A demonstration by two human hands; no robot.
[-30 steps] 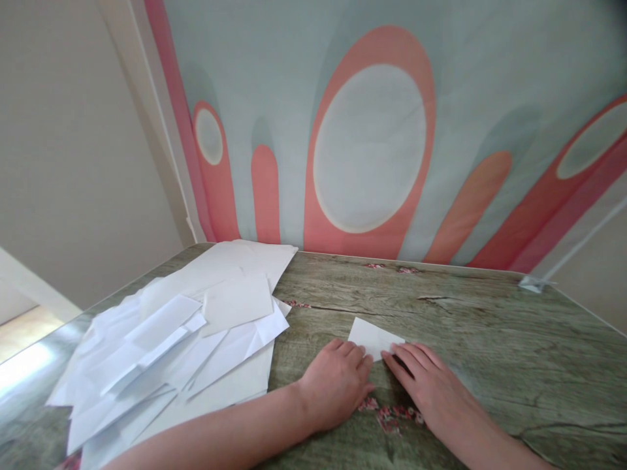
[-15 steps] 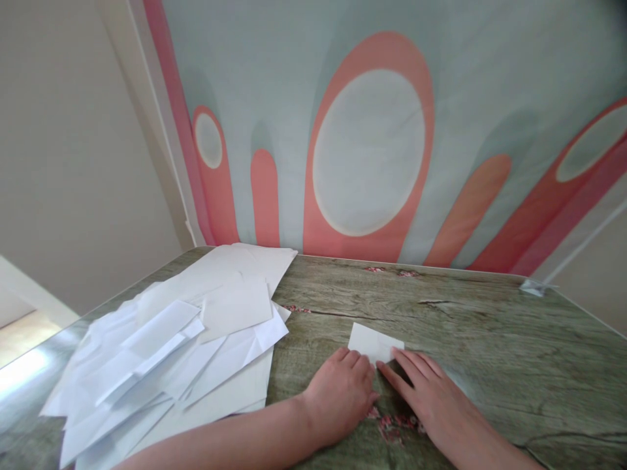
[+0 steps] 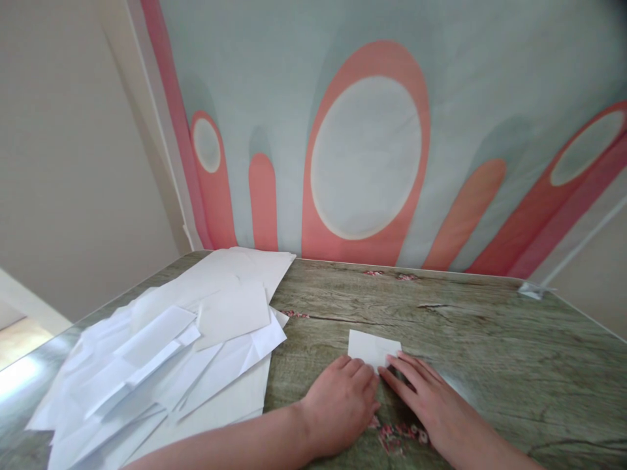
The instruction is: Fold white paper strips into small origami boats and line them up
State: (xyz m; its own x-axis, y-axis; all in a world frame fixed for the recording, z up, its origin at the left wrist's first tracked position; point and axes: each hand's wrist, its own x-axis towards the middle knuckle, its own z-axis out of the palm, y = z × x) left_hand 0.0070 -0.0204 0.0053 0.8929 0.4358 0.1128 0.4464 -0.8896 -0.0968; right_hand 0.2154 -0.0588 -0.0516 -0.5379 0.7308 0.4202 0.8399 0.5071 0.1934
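A small white piece of paper (image 3: 372, 347) lies on the wood-patterned table, its near edge under my fingers. My left hand (image 3: 341, 406) is closed, its curled fingers pressing on the paper's lower left edge. From the right, my right hand (image 3: 431, 398) reaches in with fingers stretched and a little apart, the fingertips resting on the paper's right and lower edge. The tips of both hands are close together at the near side of the paper.
A loose heap of white sheets and folded papers (image 3: 235, 313) covers the left part of the table (image 3: 470, 339). Behind the table hangs a pale green and coral backdrop (image 3: 289, 78). Something clear sits at the back right corner (image 3: 531, 290).
The view has shifted slightly, so the table appears a little lower. The fingers of my right hand lie slightly farther over the paper's right side.
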